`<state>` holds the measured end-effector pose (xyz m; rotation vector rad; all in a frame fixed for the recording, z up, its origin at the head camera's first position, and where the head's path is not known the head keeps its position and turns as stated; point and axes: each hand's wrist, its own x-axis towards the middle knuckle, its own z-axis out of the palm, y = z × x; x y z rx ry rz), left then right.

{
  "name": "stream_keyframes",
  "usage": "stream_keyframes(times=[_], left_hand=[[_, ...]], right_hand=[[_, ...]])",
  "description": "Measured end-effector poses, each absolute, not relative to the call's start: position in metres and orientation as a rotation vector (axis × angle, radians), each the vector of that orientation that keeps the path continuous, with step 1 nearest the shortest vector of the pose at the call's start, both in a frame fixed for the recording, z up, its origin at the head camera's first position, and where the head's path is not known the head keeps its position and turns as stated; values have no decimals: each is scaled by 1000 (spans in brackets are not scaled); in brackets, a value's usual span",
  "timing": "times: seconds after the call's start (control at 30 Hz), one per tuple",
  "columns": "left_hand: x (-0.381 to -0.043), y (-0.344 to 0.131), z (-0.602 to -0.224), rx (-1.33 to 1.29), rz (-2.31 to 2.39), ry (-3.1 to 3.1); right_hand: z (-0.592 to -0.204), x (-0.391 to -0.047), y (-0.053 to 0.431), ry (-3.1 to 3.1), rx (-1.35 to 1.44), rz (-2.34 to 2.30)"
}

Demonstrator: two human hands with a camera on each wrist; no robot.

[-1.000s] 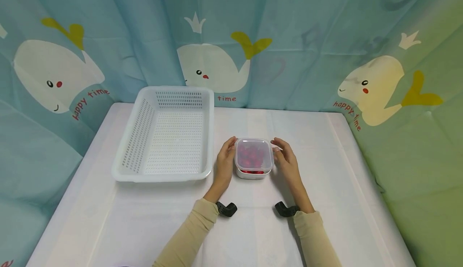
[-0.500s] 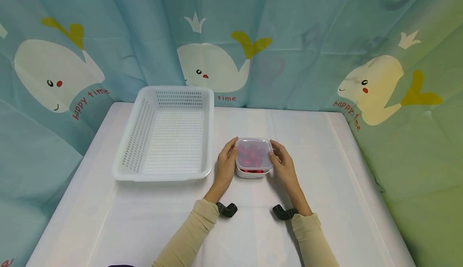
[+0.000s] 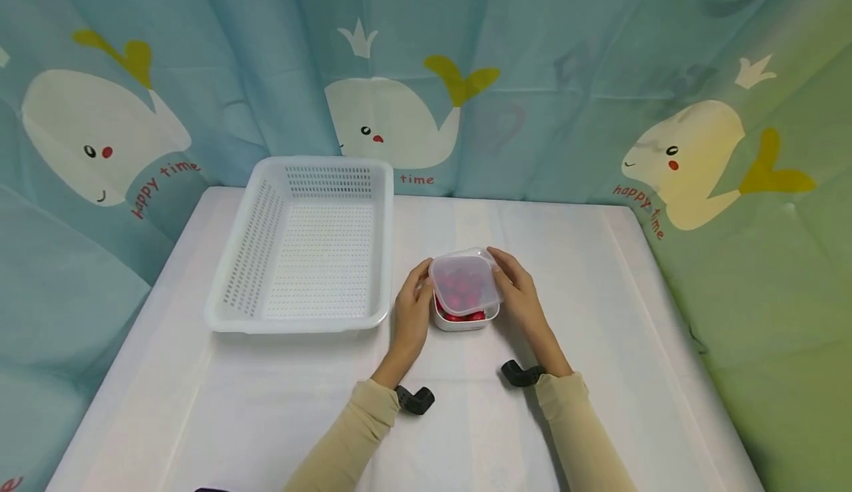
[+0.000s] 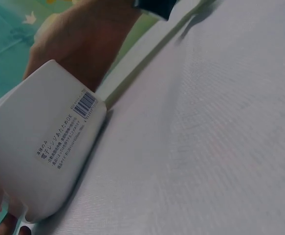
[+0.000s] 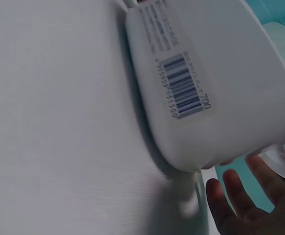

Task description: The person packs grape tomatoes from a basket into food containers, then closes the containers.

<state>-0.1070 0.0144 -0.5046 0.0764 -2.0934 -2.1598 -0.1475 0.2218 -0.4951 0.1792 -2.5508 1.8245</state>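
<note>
A small white square food container (image 3: 464, 325) stands on the table with shiny red round pieces (image 3: 455, 317) inside. Its translucent lid (image 3: 464, 285) sits askew, turned and pushed toward the back, so the front of the container lies uncovered. My left hand (image 3: 413, 311) holds the container's left side, its fingertips (image 4: 3, 220) at the wall in the left wrist view. At the lid's right edge, my right hand (image 3: 521, 296) pinches the lid with thumb and fingers. A printed label with a barcode (image 5: 181, 85) shows on the container's near wall in the right wrist view.
To the left stands a large white perforated basket (image 3: 302, 325) with nothing in it. A white cloth (image 3: 599, 314) covers the table. Behind hangs a blue-green curtain (image 3: 546, 144) printed with whales. A dark object (image 3: 211, 489) peeks in at the bottom edge.
My right hand has closed on the lid's right edge and moved it back and up. The lid has turned off the rim, baring more red pieces at the front. The left hand stays beside the container.
</note>
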Motion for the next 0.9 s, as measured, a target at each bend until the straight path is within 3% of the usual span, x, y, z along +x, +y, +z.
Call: stream_keyframes(times=[0.47,0.9], left_hand=[[-104,16,-507,190,-2145,-2000],[-118,21,-497,353,-2181,-1899]], right_hand=[[-488,-161,218,-2611,215,1831],[-485,-134,224,-2442,-222,1871]])
